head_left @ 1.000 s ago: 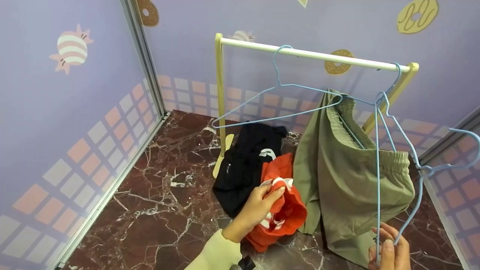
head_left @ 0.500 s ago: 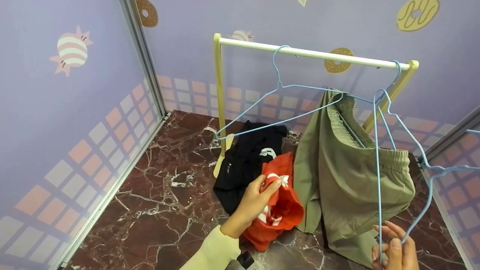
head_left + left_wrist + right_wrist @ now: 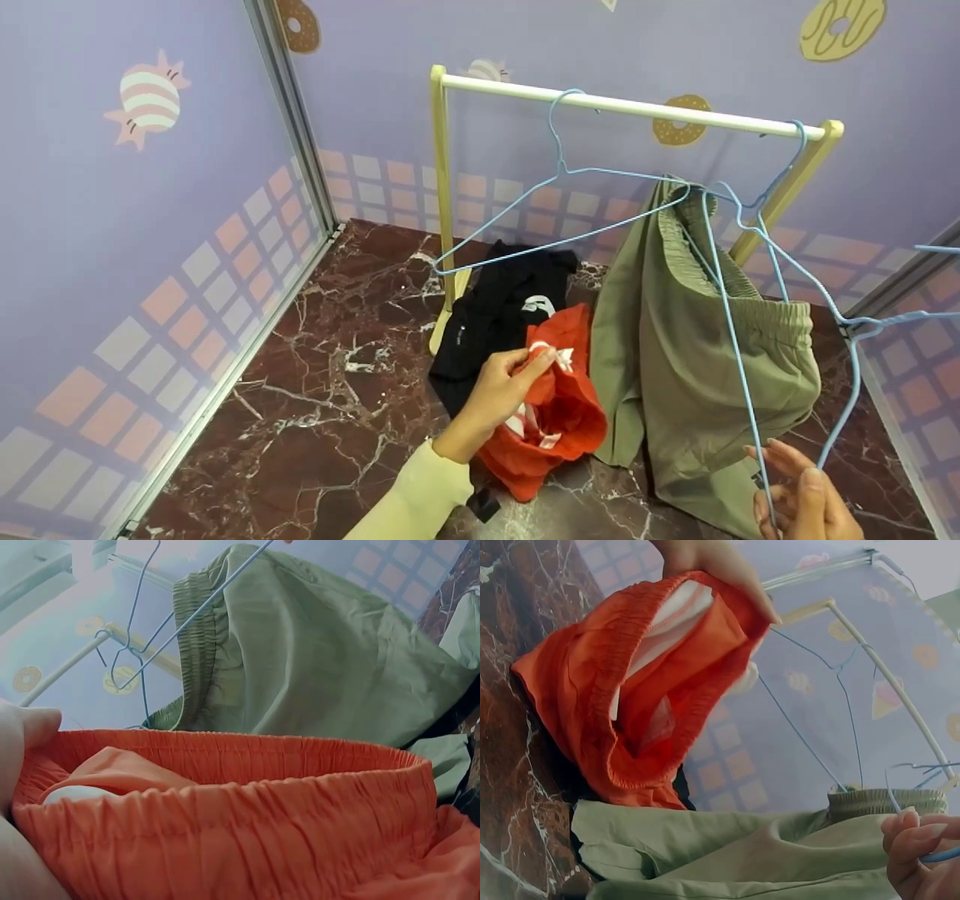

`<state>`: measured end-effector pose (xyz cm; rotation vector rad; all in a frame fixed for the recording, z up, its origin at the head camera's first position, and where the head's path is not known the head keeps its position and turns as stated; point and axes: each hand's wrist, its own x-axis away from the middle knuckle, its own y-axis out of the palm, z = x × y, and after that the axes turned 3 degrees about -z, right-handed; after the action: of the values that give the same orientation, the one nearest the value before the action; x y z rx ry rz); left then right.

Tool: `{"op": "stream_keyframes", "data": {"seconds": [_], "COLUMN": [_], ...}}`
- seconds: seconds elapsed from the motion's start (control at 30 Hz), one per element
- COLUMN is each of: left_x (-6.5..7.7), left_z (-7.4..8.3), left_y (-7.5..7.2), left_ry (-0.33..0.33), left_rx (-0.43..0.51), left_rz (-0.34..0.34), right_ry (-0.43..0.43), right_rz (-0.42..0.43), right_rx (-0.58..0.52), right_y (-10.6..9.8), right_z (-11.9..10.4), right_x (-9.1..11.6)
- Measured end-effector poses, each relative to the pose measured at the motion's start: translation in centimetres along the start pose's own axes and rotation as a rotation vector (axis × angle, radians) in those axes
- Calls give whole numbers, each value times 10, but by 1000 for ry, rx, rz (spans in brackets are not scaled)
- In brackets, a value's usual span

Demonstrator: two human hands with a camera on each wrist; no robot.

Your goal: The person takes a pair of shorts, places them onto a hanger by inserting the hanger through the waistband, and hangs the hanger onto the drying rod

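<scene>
My left hand (image 3: 491, 394) pinches the elastic waistband of a pair of orange-red shorts (image 3: 517, 471), bunched near the floor with the waist opening upward. White lining shows inside. In the left wrist view the gathered waistband (image 3: 225, 829) spans the foreground. At the lower right, my right hand (image 3: 810, 495) holds a blue wire hanger (image 3: 856, 375) by its long sides, the hook pointing right and partly out of frame. One end of that hanger overlaps the olive-green trousers (image 3: 712, 375) in the head view; whether it touches them I cannot tell.
The trousers hang from another blue hanger on a rack with a white bar (image 3: 637, 106). A bare blue hanger (image 3: 556, 142) hangs left of them. A black garment (image 3: 480, 322) lies on the marbled floor (image 3: 300, 420). Patterned walls (image 3: 210, 187) stand close around.
The held hanger's far end has swung left, across the trousers' waist. My right hand has shifted slightly right; my left hand and the shorts have moved a little left.
</scene>
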<state>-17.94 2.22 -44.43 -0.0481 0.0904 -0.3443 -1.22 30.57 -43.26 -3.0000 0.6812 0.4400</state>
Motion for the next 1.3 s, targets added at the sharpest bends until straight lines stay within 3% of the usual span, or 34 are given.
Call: {"op": "stream_keyframes", "data": {"seconds": [0.1, 0.23, 0.4, 0.63, 0.87, 1.07, 1.23, 1.3], "left_x": [-1, -4, -10, -18, -26, -30, -34, -35], "left_z": [0, -1, -6, -11, -13, -14, -17, -19], "left_y": [-3, -9, -16, -25, -30, -34, -38, -39], "left_ry": [6, -14, -73, -95, -91, -92, -119, -126], "left_rx": [-15, -68, -92, -114, -13, 54, 72, 68], "left_rz": [8, 45, 91, 145, 218, 231, 229, 233], "right_ry": [54, 99, 120, 39, 73, 91, -16, -69], "right_rz": [56, 32, -33, -210, -95, -103, -183, -242], "right_rx": [47, 68, 102, 198, 251, 361, 269, 282], "right_y": [1, 0, -1, -7, 0, -1, -10, -14], "right_z": [-3, -6, -8, -7, -6, -6, -3, -1], "right_x": [-1, -2, -1, 0, 4, 5, 5, 3]}}
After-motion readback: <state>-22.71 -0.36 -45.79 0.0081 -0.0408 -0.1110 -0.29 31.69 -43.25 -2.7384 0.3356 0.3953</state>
